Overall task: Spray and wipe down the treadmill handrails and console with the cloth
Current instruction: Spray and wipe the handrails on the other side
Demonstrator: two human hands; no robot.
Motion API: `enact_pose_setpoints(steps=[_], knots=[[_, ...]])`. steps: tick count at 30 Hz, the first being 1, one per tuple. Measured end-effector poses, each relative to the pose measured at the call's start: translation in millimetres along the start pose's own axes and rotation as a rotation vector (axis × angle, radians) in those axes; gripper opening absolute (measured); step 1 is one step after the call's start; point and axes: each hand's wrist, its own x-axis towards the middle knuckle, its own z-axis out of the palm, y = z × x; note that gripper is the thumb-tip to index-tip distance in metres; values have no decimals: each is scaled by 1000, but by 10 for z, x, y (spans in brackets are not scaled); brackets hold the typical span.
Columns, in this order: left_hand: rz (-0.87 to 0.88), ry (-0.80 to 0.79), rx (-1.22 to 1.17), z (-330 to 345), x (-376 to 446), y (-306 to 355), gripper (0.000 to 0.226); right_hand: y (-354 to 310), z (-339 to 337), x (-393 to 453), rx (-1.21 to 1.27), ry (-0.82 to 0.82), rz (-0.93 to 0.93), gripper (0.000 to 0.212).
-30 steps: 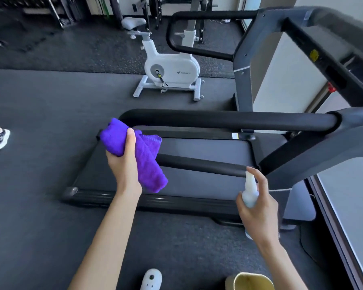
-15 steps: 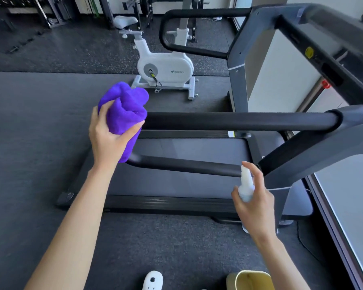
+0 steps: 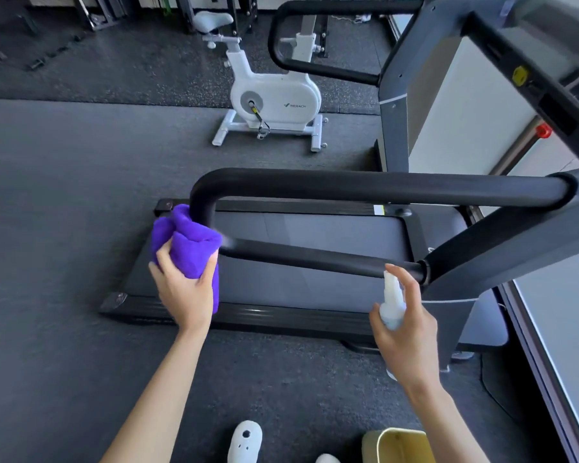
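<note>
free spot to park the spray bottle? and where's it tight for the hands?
Free: treadmill belt between the two handrail bars, and the floor left of the deck. Tight: the rail bend, where the left hand wraps the purple cloth, and the rail joint by the right hand holding the spray bottle.

Bright, even daylight seems to come from the right, where pale panels glare almost white. Shadows on the dark floor are soft and faint. Straight bars bow near the edges from the wide lens. The purple cloth is slightly smeared by motion blur.
</note>
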Motion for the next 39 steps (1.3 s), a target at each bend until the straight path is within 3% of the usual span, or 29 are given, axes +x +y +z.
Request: enact_pose_setpoints(steps=[4, 7, 10, 14, 19, 24, 27, 34, 37, 39], knots=[[371, 230, 212, -59, -17, 105, 53, 18, -27, 26, -7, 2, 14, 65], [367, 249, 194, 333, -29, 264, 54, 29, -38, 22, -8, 10, 11, 65], [273, 141, 210, 788, -215, 224, 50, 42, -52, -31, -24, -1, 10, 66], [410, -124, 450, 1059, -401, 179, 38, 146, -111, -98, -21, -10, 49, 68], [676, -206, 467, 927, -10, 82, 50, 305, -204, -113, -8, -12, 90, 66], [603, -201, 589, 1046, -35, 206, 60, 354, -252, -95, -22, 17, 117, 62], [675, -210, 559, 1263, -331, 344, 58, 361, -250, -107, -22, 39, 132, 64], [841, -468, 541, 1869, -1266, 836, 53, 361, -373, -106, -45, 46, 153, 61], [951, -546, 532, 1737, -1035, 757, 53, 362, -368, -55, -31, 31, 163, 62], [934, -518, 553, 1488, -677, 583, 56, 354, -333, -18, -21, 29, 154, 63]])
